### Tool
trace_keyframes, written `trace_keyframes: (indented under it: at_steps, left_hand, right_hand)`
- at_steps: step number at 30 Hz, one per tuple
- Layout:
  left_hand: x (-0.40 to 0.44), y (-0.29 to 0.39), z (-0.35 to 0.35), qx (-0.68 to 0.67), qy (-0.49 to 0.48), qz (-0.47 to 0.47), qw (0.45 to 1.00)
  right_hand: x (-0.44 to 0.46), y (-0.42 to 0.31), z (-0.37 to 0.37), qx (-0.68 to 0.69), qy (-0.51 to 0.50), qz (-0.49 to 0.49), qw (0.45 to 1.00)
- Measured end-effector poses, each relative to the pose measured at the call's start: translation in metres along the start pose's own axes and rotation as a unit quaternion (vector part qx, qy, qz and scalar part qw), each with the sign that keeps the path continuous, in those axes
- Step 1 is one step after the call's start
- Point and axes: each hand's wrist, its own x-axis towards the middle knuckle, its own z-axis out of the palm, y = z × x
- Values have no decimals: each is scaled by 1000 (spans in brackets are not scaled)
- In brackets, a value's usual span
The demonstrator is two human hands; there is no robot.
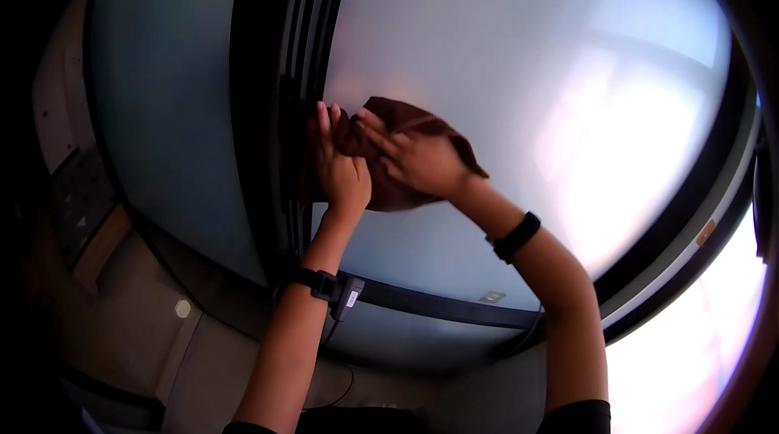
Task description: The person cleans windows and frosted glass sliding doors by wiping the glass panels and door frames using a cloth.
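A dark brown cloth (414, 119) lies bunched against a large frosted glass panel (454, 36), beside the panel's black vertical frame (272, 109). My left hand (342, 170) is on the cloth's left part, its fingers pointing up along the frame edge, with folds of cloth around them. From the right, my right hand (426, 162) presses its fingers into the cloth, and the fabric spreads out above and below it. The two hands are close together, fingertips near the same bunched fold. Part of the cloth is hidden beneath both hands.
Another frosted panel (174, 85) stands left of the black frame. A dark lower rail (438, 304) crosses under the glass, with a small label (492, 297) just above it. Bright light enters at the right, past a grey curved frame (673, 264). Both wrists wear black bands.
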Motion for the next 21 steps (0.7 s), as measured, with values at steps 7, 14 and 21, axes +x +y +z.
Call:
trace_keyframes:
  at_steps: [7,14,21]
  left_hand:
    - [-59,-52,10,-27,39,75,996]
    - [-91,-53,-23,96,43,65,992]
    - [39,42,-7,238,-57,-7,969]
  right_hand:
    - [-14,-55,41,-129,207,282,928]
    - [-6,-85,66,-225,288,230,902]
    - [55,20,-91,-9,127,64,990]
